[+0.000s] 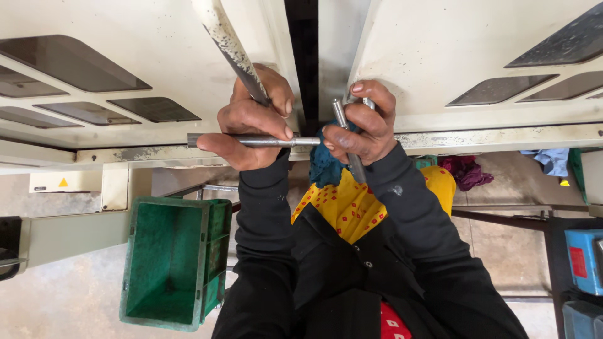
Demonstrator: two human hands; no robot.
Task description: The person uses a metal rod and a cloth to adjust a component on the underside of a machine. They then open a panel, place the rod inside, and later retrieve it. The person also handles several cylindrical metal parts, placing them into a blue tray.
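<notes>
Gripping a steel cross-shaped wrench, the left hand closes around its horizontal bar while the right hand clasps the angled arm, against the cream panel's lower edge, above a green crate.

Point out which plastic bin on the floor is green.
The green bin is the open crate at lower left, below the left hand. The other bins are blue and sit stacked at the right edge of the picture.
</notes>
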